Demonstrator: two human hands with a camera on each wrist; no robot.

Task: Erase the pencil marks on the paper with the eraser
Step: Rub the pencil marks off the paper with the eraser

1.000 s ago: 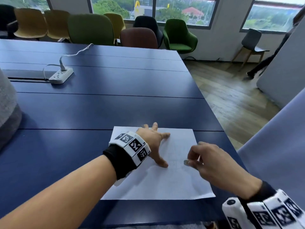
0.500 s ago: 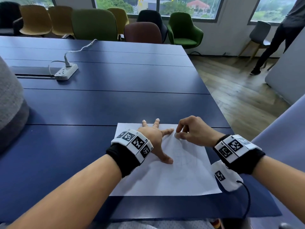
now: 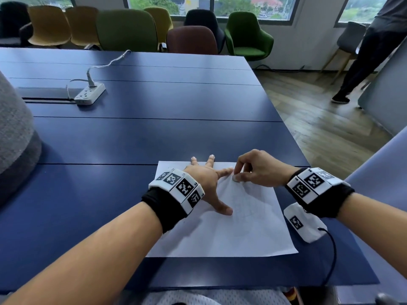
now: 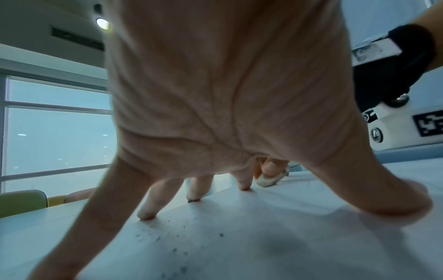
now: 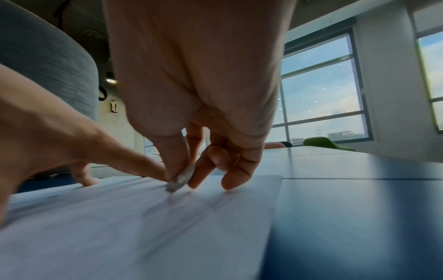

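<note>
A white sheet of paper (image 3: pixel 231 234) with faint pencil lines lies on the blue table (image 3: pixel 154 133) near its front edge. My left hand (image 3: pixel 207 179) presses flat on the paper's upper left part, fingers spread and straight. My right hand (image 3: pixel 253 170) pinches a small worn grey-white eraser (image 3: pixel 235 178) between thumb and fingers, its tip down on the paper near the top edge, right beside my left index finger. The eraser (image 5: pixel 181 179) touches the sheet in the right wrist view. In the left wrist view the eraser (image 4: pixel 269 179) shows beyond my spread fingers (image 4: pixel 146 212), and dark eraser crumbs (image 4: pixel 167 233) dot the paper.
A white power strip (image 3: pixel 89 93) with its cable lies at the far left of the table. Several armchairs (image 3: pixel 246 34) line the window wall. A person's legs (image 3: pixel 356 69) stand on the wooden floor at the right. A grey cushioned object (image 3: pixel 15 137) sits at the left edge.
My right hand carried the eraser from the paper's middle right up to its top edge beside the left index finger. The left hand stayed pressed on the sheet.
</note>
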